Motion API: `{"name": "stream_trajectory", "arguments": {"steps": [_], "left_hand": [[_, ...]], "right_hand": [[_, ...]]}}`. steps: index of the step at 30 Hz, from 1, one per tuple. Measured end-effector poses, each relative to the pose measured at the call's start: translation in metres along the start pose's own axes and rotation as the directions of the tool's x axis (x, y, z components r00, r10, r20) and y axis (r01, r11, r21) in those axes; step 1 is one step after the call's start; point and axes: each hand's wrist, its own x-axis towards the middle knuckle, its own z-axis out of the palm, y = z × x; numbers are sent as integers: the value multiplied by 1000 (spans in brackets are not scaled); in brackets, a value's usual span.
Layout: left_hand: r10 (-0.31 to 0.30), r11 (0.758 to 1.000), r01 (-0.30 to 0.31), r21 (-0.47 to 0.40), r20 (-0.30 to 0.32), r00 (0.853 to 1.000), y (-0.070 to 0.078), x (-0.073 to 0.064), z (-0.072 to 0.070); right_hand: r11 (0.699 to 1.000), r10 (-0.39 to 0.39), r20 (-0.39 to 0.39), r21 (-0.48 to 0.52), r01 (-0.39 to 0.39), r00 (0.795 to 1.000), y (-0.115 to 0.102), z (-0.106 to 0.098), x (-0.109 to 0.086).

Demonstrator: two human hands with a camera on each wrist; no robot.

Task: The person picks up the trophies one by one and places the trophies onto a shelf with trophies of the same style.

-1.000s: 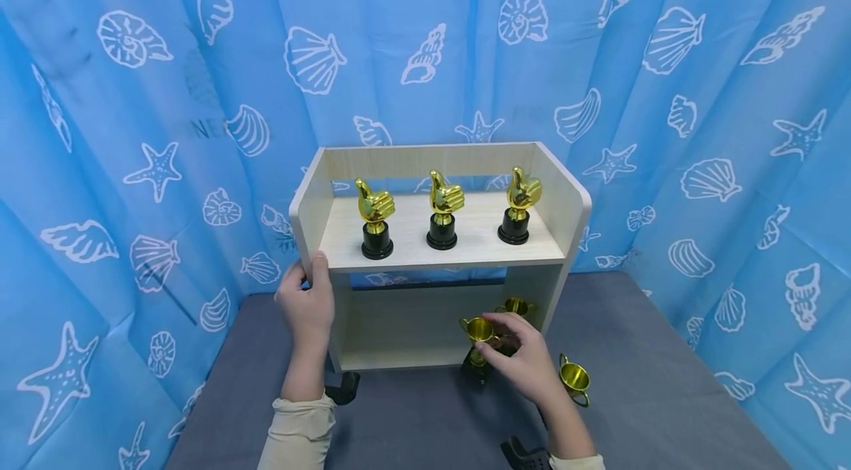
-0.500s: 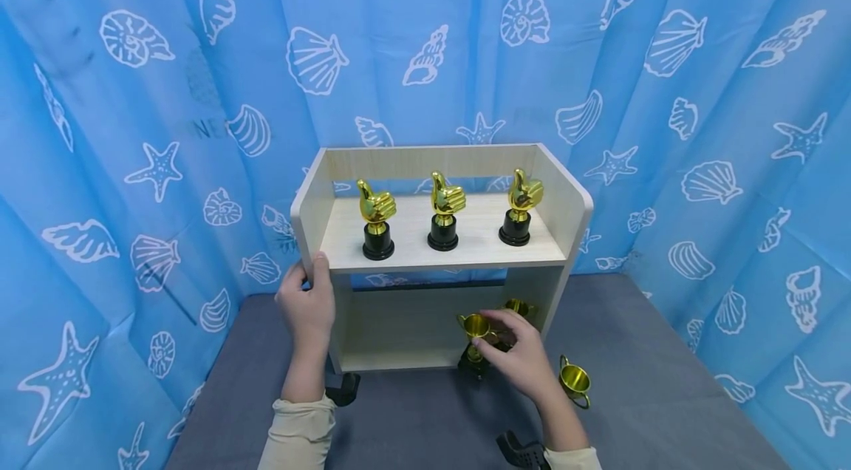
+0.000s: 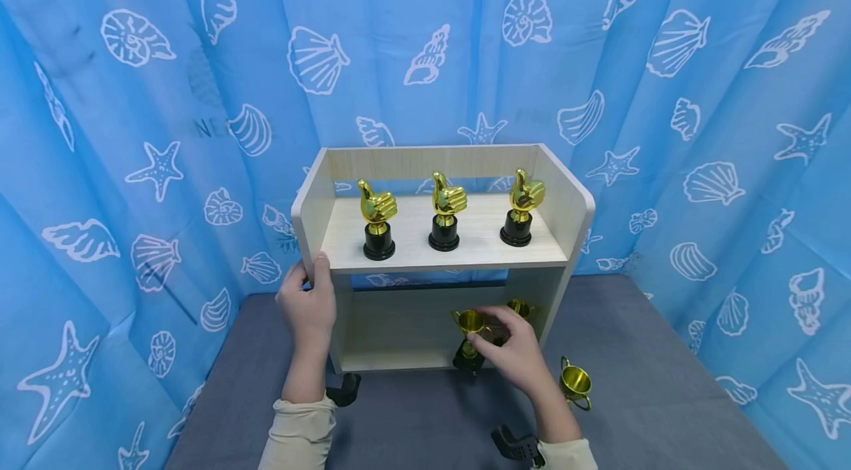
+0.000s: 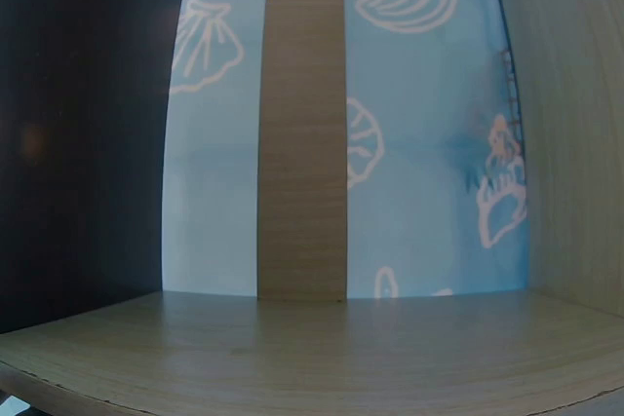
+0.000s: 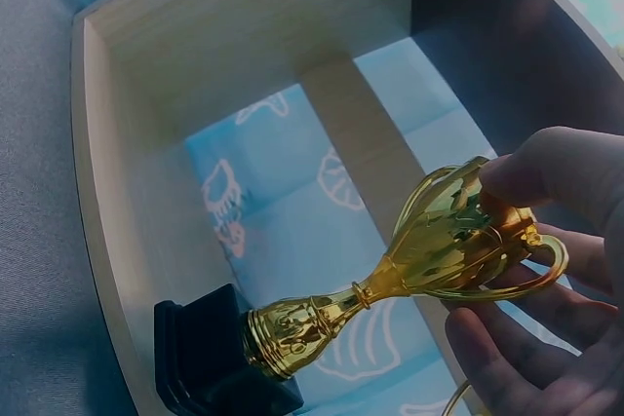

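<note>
In the head view my right hand (image 3: pixel 510 348) pinches a gold trophy cup (image 3: pixel 470 322) by its bowl, at the front of the lower shelf. The right wrist view shows the thumb and fingers around the two-handled bowl (image 5: pixel 458 226), with the square black base (image 5: pixel 210 353) at the other end. Whether that base touches the shelf board I cannot tell. My left hand (image 3: pixel 307 306) grips the left side panel of the pale wooden shelf unit (image 3: pixel 432 266), thumb at the front edge. Behind the right hand another gold cup (image 3: pixel 519 307) stands at the right of the lower shelf.
Three gold thumbs-up trophies (image 3: pixel 443 211) with black bases stand in a row on the upper shelf. A further gold cup (image 3: pixel 575 383) is on the grey cloth (image 3: pixel 638 359) to the right of the unit. A blue shell-print curtain (image 3: pixel 425 41) hangs behind.
My right hand has shifted slightly left with the trophy cup, whose base has moved left and a little toward the shelf. The left hand stays on the side panel.
</note>
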Motion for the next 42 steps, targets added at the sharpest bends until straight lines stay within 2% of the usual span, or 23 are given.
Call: {"name": "stream_trajectory", "arguments": {"steps": [3,11,22,30,42], "left_hand": [[-1,1000,1,-4,1,1000,0,0,0],[19,1000,-19,9,-16,1000,-3,0,2],[6,1000,-6,-8,-11,1000,-5,0,2],[25,1000,-25,-10,-20,999,-4,1,1],[14,1000,-14,10,-29,999,-4,1,3]], "right_hand": [[1000,-14,-4,-3,14,1000,0,2,2],[1000,11,8,15,-11,1000,2,6,7],[997,24,29,72,-26,999,0,9,10],[997,44,36,61,-46,998,2,12,15],[996,52,54,64,-56,997,6,16,17]]}}
